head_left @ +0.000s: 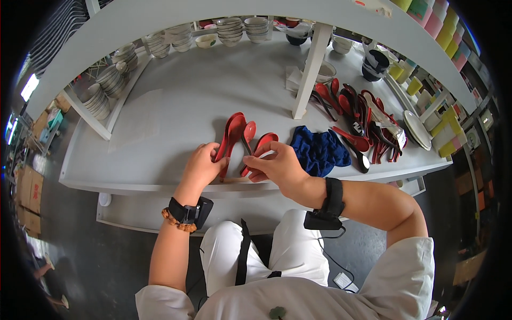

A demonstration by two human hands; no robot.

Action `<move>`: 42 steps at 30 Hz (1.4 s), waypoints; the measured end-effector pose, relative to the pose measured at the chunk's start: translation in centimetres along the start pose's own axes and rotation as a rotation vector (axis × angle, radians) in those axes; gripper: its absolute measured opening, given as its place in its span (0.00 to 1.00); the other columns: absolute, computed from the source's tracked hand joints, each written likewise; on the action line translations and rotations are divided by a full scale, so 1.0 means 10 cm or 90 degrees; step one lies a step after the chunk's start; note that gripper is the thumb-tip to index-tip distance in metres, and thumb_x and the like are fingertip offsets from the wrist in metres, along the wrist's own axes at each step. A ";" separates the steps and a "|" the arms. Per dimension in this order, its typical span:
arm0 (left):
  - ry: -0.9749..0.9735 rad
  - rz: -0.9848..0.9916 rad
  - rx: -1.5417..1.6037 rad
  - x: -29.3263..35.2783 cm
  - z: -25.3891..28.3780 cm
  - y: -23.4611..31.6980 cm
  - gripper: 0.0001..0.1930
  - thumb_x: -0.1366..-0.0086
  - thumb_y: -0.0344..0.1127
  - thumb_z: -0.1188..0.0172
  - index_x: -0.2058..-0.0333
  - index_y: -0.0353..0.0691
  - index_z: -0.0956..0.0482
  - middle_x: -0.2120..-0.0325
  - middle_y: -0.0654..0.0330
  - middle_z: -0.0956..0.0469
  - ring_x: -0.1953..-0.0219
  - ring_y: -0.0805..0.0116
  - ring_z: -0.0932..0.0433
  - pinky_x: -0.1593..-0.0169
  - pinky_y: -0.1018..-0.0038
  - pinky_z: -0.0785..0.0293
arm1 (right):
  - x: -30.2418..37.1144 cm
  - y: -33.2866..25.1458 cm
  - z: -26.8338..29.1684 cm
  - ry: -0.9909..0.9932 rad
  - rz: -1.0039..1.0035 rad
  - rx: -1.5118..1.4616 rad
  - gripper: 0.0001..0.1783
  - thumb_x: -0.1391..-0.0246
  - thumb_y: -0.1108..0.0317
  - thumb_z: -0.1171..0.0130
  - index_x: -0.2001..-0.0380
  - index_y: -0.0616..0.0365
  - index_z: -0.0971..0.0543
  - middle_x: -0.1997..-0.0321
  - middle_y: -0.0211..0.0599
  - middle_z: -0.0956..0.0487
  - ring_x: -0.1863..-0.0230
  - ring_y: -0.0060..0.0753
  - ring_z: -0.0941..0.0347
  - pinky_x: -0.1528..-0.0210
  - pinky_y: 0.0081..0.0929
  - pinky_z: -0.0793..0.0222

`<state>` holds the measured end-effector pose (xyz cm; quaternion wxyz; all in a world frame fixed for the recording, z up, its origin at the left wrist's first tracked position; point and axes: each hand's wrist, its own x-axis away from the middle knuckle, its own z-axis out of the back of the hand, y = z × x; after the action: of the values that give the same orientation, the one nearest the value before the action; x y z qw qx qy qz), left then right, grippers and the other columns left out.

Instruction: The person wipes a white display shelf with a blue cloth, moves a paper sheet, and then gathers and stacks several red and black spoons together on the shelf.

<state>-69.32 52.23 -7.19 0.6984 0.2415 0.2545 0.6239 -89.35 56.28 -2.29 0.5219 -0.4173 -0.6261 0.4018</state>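
Observation:
My left hand [204, 166] is closed around the handles of red soup spoons [233, 129], which lie nearly on top of one another, bowls pointing away from me. Just to their right, a smaller red spoon [248, 131] with a darker handle points the same way. My right hand [280, 164] pinches at the lower end of that handle, thumb and fingers together. Partly under the right hand rests another red spoon [268, 138], its handle slanting toward the table's near edge. A crumpled dark blue cloth [319, 150] lies right of my right hand.
A heap of red and black spoons [368, 114] covers the right side of the grey table [192, 101], behind a white post [312, 72]. Stacked bowls [229, 31] line the back and left. White plates [416, 129] and yellow cups [448, 125] stand far right.

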 end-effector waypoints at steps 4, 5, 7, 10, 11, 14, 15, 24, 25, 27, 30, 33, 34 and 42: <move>-0.043 0.018 0.100 0.01 -0.06 0.01 0.17 0.43 0.35 0.39 0.56 0.34 0.25 0.66 0.54 0.22 0.67 0.56 0.22 0.61 0.67 0.26 | -0.09 0.12 -0.06 -0.007 0.018 0.044 0.14 0.52 0.73 0.33 0.68 0.69 0.28 0.73 0.46 0.20 0.72 0.32 0.20 0.70 0.23 0.20; -0.028 0.009 0.100 0.01 -0.06 0.02 0.16 0.43 0.33 0.40 0.56 0.33 0.25 0.67 0.54 0.21 0.68 0.56 0.21 0.62 0.66 0.25 | -0.10 0.12 -0.07 -0.009 0.009 0.055 0.14 0.52 0.74 0.33 0.68 0.69 0.27 0.72 0.46 0.20 0.72 0.33 0.20 0.70 0.23 0.19; -0.013 -0.001 0.079 0.02 -0.08 0.03 0.16 0.43 0.33 0.41 0.56 0.33 0.25 0.68 0.53 0.21 0.68 0.56 0.21 0.62 0.66 0.25 | -0.11 0.12 -0.09 -0.011 0.007 0.069 0.14 0.52 0.74 0.33 0.68 0.69 0.27 0.72 0.46 0.20 0.73 0.33 0.20 0.70 0.24 0.19; 0.003 -0.012 0.077 0.02 -0.09 0.10 0.16 0.43 0.32 0.41 0.57 0.31 0.25 0.69 0.51 0.20 0.69 0.55 0.20 0.63 0.66 0.25 | -0.18 0.14 -0.10 -0.018 0.017 0.094 0.13 0.53 0.74 0.33 0.69 0.69 0.26 0.73 0.43 0.20 0.74 0.31 0.20 0.72 0.23 0.20; 0.004 -0.008 0.096 0.02 -0.09 0.12 0.16 0.42 0.32 0.41 0.57 0.31 0.25 0.69 0.50 0.20 0.69 0.55 0.20 0.63 0.66 0.25 | -0.20 0.16 -0.10 -0.027 0.023 0.104 0.12 0.54 0.73 0.33 0.71 0.69 0.25 0.74 0.41 0.21 0.75 0.30 0.20 0.74 0.22 0.21; -0.019 0.030 0.136 0.01 -0.07 0.14 0.16 0.42 0.32 0.42 0.56 0.30 0.25 0.67 0.49 0.19 0.68 0.58 0.19 0.63 0.68 0.24 | -0.21 0.17 -0.14 -0.048 0.049 0.131 0.13 0.54 0.73 0.32 0.71 0.68 0.25 0.74 0.41 0.21 0.76 0.30 0.20 0.75 0.22 0.21; -0.017 0.031 0.135 -0.01 -0.09 0.09 0.16 0.42 0.32 0.42 0.56 0.30 0.25 0.67 0.49 0.19 0.68 0.58 0.19 0.63 0.68 0.24 | -0.20 0.17 -0.17 -0.051 0.049 0.131 0.13 0.54 0.73 0.32 0.71 0.68 0.25 0.74 0.41 0.21 0.76 0.30 0.20 0.75 0.22 0.21; -0.085 0.131 0.390 -0.02 -0.04 0.01 0.25 0.39 0.36 0.43 0.46 0.27 0.33 0.59 0.51 0.20 0.59 0.68 0.22 0.54 0.74 0.28 | -0.16 0.09 -0.26 -0.107 0.053 0.197 0.13 0.53 0.71 0.33 0.70 0.67 0.26 0.75 0.42 0.21 0.78 0.29 0.21 0.76 0.22 0.22; -0.114 0.159 0.415 -0.01 -0.03 0.05 0.24 0.37 0.36 0.44 0.45 0.29 0.33 0.57 0.52 0.22 0.57 0.68 0.23 0.52 0.74 0.28 | -0.19 0.10 -0.27 -0.114 0.043 0.182 0.13 0.53 0.71 0.33 0.69 0.68 0.26 0.75 0.43 0.21 0.78 0.30 0.21 0.76 0.22 0.22; -0.145 0.185 0.441 0.01 -0.02 0.11 0.23 0.35 0.35 0.44 0.45 0.30 0.33 0.54 0.54 0.24 0.54 0.69 0.24 0.51 0.74 0.29 | -0.25 0.14 -0.26 -0.120 0.033 0.168 0.14 0.53 0.71 0.33 0.69 0.69 0.26 0.75 0.43 0.20 0.78 0.30 0.21 0.76 0.22 0.22; -0.151 0.170 0.485 0.06 0.00 0.13 0.24 0.34 0.36 0.44 0.43 0.32 0.34 0.56 0.54 0.23 0.55 0.69 0.24 0.51 0.73 0.28 | -0.32 0.14 -0.27 -0.140 0.006 0.169 0.15 0.52 0.71 0.34 0.66 0.71 0.26 0.75 0.43 0.20 0.78 0.30 0.21 0.74 0.21 0.22; -0.149 0.172 0.496 0.06 0.03 0.08 0.25 0.35 0.35 0.44 0.42 0.32 0.37 0.57 0.55 0.23 0.56 0.69 0.23 0.55 0.73 0.27 | -0.35 -0.02 -0.20 -0.207 -0.029 0.231 0.16 0.52 0.66 0.33 0.67 0.71 0.24 0.74 0.41 0.19 0.76 0.26 0.21 0.73 0.19 0.23; -0.183 0.160 0.490 0.04 0.03 0.05 0.25 0.35 0.34 0.45 0.42 0.31 0.37 0.59 0.54 0.23 0.58 0.69 0.24 0.56 0.74 0.27 | -0.37 -0.16 -0.16 -0.245 -0.024 0.341 0.15 0.52 0.66 0.33 0.68 0.69 0.22 0.75 0.39 0.19 0.76 0.26 0.21 0.73 0.20 0.23; -0.110 0.096 0.415 0.02 -0.08 -0.11 0.23 0.36 0.31 0.47 0.43 0.31 0.36 0.63 0.54 0.23 0.68 0.71 0.25 0.64 0.76 0.29 | -1.36 -0.46 0.31 -0.123 0.401 0.873 0.21 0.58 0.60 0.32 0.61 0.59 0.21 0.66 0.40 0.18 0.65 0.39 0.22 0.61 0.29 0.26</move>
<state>-69.04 52.36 -8.52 0.5554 0.5219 0.3618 0.5369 -91.48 41.72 -2.68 0.4681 -0.1217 -0.1303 0.8655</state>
